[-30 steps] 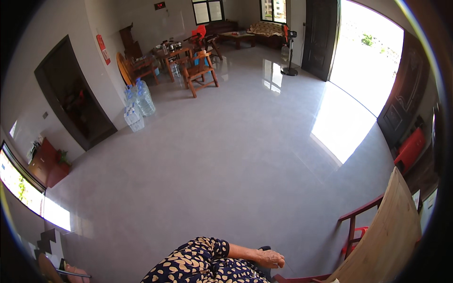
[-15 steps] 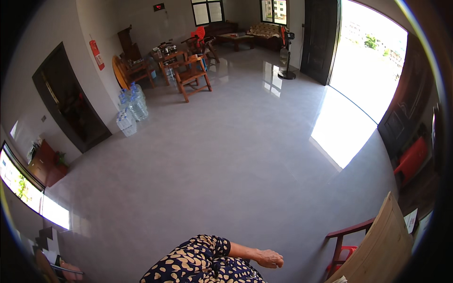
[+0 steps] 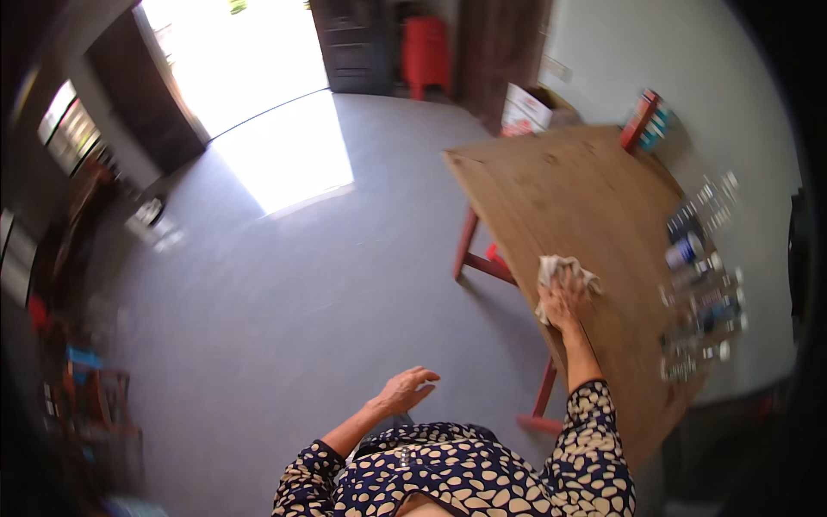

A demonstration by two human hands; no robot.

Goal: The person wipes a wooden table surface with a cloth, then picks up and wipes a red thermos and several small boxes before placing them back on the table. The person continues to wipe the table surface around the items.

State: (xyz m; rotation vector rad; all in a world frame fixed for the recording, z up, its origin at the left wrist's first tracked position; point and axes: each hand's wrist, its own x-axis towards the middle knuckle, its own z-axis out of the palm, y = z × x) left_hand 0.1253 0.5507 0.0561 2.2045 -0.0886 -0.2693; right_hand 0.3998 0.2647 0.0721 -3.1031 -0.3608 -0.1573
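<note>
Head view: cloth (image 3: 560, 262) on bench (image 3: 603, 207) near left edge, under right hand (image 3: 562, 303), likely palm-down to press it; cannot tell if pinched. Left hand (image 3: 403, 391) empty, fingers loosely spread. Blurred containers (image 3: 686, 251) at right, perhaps kept out of way.

Off-white cloth (image 3: 553, 265), brown wood-grained tabletop (image 3: 594, 202), dark-red legs (image 3: 468, 239), navy top (image 3: 457, 470) with cream blotches, grey floor (image 3: 327, 293)

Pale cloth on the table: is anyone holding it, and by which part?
The right hand lies over the middle of the cloth; whether it grips or just presses is unclear. The left hand holds nothing.
</note>
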